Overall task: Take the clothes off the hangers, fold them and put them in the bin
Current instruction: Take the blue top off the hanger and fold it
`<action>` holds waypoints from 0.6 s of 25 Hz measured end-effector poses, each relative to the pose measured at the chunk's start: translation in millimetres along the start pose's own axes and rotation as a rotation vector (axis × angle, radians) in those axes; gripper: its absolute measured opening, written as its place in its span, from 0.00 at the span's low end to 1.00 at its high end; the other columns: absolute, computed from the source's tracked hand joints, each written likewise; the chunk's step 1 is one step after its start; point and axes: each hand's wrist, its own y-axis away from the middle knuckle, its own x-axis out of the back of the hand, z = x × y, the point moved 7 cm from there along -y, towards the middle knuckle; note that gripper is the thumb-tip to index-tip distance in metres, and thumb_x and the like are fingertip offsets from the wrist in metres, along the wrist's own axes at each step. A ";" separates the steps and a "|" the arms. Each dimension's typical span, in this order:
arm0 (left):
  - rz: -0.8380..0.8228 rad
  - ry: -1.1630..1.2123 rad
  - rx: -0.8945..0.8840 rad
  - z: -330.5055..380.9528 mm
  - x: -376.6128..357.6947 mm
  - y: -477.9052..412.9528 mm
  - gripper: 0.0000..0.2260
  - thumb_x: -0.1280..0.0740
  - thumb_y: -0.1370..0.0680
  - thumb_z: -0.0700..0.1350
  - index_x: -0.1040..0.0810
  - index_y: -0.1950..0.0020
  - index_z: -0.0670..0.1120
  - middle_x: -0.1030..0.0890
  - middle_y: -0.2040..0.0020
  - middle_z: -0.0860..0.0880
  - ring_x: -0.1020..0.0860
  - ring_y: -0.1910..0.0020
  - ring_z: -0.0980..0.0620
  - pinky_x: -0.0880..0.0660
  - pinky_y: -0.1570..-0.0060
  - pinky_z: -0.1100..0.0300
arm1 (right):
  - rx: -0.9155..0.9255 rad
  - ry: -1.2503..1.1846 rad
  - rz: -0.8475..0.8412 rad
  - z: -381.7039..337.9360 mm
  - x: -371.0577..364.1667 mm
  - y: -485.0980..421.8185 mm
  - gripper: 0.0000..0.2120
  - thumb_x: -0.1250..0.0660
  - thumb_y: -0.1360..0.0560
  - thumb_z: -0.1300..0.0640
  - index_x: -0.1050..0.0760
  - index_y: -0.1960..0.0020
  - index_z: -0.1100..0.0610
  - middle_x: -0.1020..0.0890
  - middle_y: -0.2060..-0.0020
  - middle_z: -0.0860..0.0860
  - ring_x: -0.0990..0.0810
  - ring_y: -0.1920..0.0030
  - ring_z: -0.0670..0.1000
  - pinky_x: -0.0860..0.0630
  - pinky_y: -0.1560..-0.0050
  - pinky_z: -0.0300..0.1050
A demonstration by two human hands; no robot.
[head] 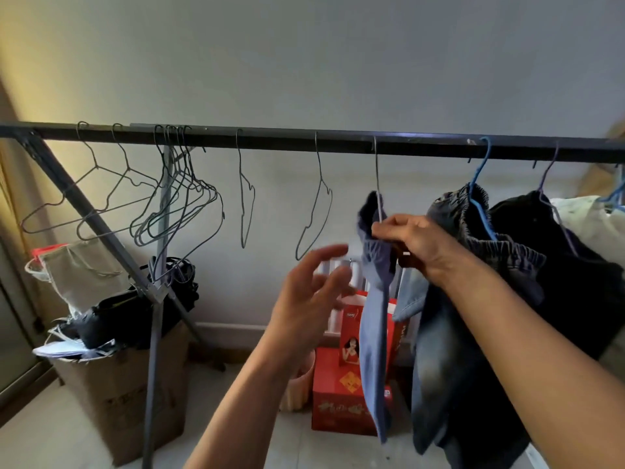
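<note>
Right hand [406, 235] pinches the wire hanger [376, 170] of the blue trousers [373, 333].
They hang lengthwise down, waistband up; left hand [314, 292], blurred, seems open-fingered.

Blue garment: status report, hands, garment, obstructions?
Left hand open, near. Right hand pinches wire hanger. Blue garment hangs from it. Denim garment close beside.

A dark rail [277, 143] is hung with empty wire hangers [203, 189] towards the left and garments [456, 299] on hangers towards the right.
</note>
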 end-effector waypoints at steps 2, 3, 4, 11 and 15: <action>-0.097 -0.187 -0.083 14.5 -8.4 -16.9 0.13 0.34 0.21 0.42 0.27 0.36 0.47 0.17 0.56 0.51 0.20 0.63 0.57 0.27 0.67 0.68 | 0.015 0.063 -0.057 9.3 -17.5 15.1 0.10 0.31 0.25 0.55 0.26 0.64 0.54 0.25 0.69 0.52 0.28 0.69 0.49 0.34 0.69 0.39; -0.132 -0.304 -0.100 17.3 -10.7 -23.3 0.14 0.33 0.21 0.43 0.27 0.36 0.47 0.19 0.50 0.51 0.21 0.63 0.57 0.28 0.67 0.68 | 0.011 0.063 -0.072 13.5 -24.4 21.6 0.10 0.31 0.25 0.55 0.27 0.64 0.55 0.26 0.71 0.52 0.30 0.70 0.48 0.35 0.70 0.39; -0.143 -0.421 -0.109 17.9 -10.5 -28.4 0.14 0.31 0.22 0.45 0.27 0.38 0.46 0.21 0.47 0.51 0.22 0.64 0.57 0.29 0.66 0.67 | 0.006 0.049 -0.082 18.9 -30.9 25.9 0.11 0.31 0.26 0.55 0.28 0.64 0.55 0.27 0.72 0.51 0.32 0.72 0.47 0.37 0.72 0.38; -0.238 -0.873 -0.014 7.1 4.4 -33.0 0.18 0.28 0.27 0.52 0.31 0.44 0.47 0.21 0.50 0.49 0.23 0.62 0.49 0.23 0.62 0.52 | -0.064 -0.140 -0.012 45.4 -60.5 35.1 0.17 0.29 0.26 0.56 0.31 0.70 0.53 0.29 0.76 0.50 0.33 0.72 0.48 0.38 0.70 0.42; -0.309 -1.077 0.068 -0.7 15.5 -29.1 0.13 0.31 0.25 0.55 0.23 0.53 0.45 0.20 0.58 0.47 0.24 0.63 0.48 0.25 0.60 0.54 | -0.054 -0.048 0.016 41.7 -74.2 40.1 0.17 0.33 0.23 0.56 0.33 0.68 0.53 0.30 0.80 0.45 0.33 0.78 0.43 0.37 0.76 0.36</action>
